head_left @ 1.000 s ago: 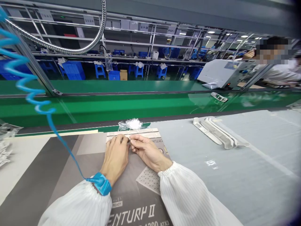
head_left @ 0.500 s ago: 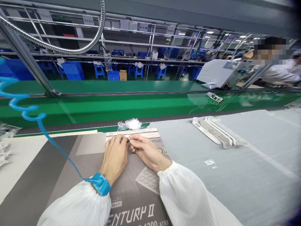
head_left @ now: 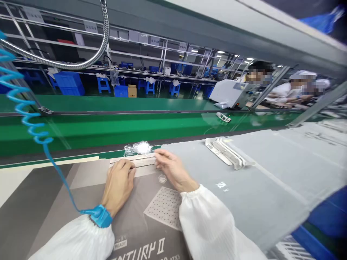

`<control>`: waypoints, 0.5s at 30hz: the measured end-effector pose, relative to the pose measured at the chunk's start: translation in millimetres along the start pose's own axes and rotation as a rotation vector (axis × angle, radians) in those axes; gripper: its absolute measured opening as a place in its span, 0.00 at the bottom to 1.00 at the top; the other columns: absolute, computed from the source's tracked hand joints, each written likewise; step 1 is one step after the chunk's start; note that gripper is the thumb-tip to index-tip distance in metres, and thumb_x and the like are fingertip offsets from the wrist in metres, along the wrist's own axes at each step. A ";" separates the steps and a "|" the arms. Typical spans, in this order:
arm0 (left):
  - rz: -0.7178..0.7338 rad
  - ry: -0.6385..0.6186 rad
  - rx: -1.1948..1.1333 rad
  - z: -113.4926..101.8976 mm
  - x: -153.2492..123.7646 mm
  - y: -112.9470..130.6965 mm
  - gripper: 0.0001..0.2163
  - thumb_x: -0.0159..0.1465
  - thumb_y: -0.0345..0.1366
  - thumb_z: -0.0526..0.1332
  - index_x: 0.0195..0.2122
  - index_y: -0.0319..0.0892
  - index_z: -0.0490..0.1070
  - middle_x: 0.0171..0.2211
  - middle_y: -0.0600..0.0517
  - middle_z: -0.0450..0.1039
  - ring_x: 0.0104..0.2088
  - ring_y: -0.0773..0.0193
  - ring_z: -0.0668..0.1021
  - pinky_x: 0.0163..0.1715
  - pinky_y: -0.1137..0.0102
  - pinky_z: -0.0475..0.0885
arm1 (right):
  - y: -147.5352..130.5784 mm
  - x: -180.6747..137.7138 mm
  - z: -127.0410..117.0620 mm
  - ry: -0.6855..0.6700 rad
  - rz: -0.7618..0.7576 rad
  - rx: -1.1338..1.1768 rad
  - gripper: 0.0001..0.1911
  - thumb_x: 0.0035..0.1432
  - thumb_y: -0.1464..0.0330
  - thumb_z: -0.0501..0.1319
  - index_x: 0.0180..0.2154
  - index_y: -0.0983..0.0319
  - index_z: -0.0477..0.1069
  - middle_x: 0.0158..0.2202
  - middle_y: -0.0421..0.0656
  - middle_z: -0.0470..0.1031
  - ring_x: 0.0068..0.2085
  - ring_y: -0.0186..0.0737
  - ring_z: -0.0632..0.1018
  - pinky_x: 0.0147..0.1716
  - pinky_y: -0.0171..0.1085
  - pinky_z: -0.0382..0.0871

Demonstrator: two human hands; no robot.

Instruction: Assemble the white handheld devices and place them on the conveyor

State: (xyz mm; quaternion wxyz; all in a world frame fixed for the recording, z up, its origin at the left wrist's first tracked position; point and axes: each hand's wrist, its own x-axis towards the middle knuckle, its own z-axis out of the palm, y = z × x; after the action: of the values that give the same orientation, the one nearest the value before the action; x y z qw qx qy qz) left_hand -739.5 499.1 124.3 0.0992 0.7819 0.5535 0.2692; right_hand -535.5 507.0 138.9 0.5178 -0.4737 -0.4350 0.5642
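My left hand (head_left: 119,183) rests on a dark printed cardboard sheet (head_left: 145,216), beside pale strips (head_left: 143,161) at its far edge. Its fingers are curled together with the tips hidden, so I cannot see what they hold. My right hand (head_left: 175,171) is at the right end of the strips, thumb and fingers closed in a pinch. Anything between those fingertips is too small to make out. A blue wrist strap (head_left: 101,216) with a coiled cord is on my left wrist. Crumpled clear plastic (head_left: 139,148) sits just beyond the strips.
To the right, several long pale plastic parts (head_left: 226,153) lie together on the grey work surface (head_left: 200,187). Beyond runs a green belt (head_left: 108,128) bearing a small pale part (head_left: 223,117). A white machine (head_left: 230,93) stands behind it, near co-workers. A metal hose (head_left: 104,39) hangs upper left.
My hands were together at the strips; now they are apart, the right at the strips' right end. The view has turned to the right.
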 end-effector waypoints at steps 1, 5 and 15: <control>-0.003 0.013 -0.008 0.7 0.0 -1.4 0.09 0.69 0.34 0.53 0.38 0.42 0.72 0.43 0.47 0.74 0.47 0.53 0.74 0.48 0.57 0.67 | -7.8 2.8 -20.4 0.101 -0.062 -0.255 0.20 0.58 0.55 0.65 0.47 0.60 0.75 0.35 0.42 0.77 0.36 0.37 0.76 0.38 0.37 0.68; -0.002 0.021 -0.011 1.9 -1.8 -1.4 0.09 0.68 0.34 0.53 0.38 0.42 0.72 0.43 0.46 0.74 0.47 0.52 0.74 0.49 0.56 0.66 | -45.7 4.4 -117.2 0.501 -0.110 -1.183 0.17 0.65 0.63 0.54 0.48 0.62 0.74 0.46 0.49 0.79 0.45 0.45 0.78 0.47 0.42 0.69; -0.016 0.006 -0.009 1.5 -2.0 -0.2 0.10 0.68 0.33 0.52 0.38 0.42 0.72 0.43 0.46 0.74 0.46 0.53 0.74 0.48 0.57 0.65 | -42.9 -9.5 -217.3 0.525 0.152 -1.885 0.11 0.65 0.69 0.55 0.42 0.66 0.74 0.46 0.56 0.77 0.49 0.54 0.77 0.49 0.50 0.61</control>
State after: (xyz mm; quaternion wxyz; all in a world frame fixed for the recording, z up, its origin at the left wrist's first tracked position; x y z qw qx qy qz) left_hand -739.4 497.5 122.4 0.1031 0.7763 0.5587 0.2730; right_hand -314.0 501.3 144.2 -0.0301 -0.8301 -0.5466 -0.1057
